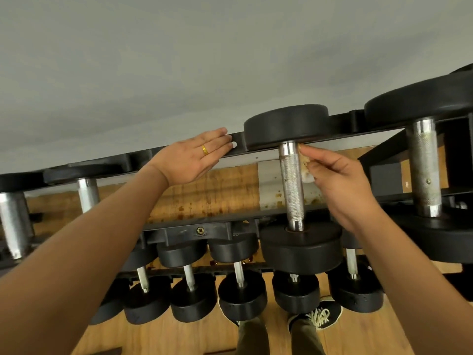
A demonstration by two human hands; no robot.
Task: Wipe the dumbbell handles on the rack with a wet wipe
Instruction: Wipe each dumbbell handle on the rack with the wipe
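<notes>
right hand (340, 180) pinches soiled white wet wipe (306, 167) against knurled steel dumbbell handle (291, 183) | left hand (194, 157) flat on black metal rack (239, 143) | other handles (423, 165) likely pending

Beyond and above the left hand (194, 157) and the right hand (340, 180), plain matte grey painted wall (179, 60), softly and evenly lit; between the two hands and lower, warm brown wooden plank floor (204, 193), flecked with dark reddish-brown stains; just left of the right hand, pale whitish flat panel (268, 185), likewise spotted; right of the right hand, dark grey boxy block (384, 178); nearer than both wrists, more of the same planks.
</notes>
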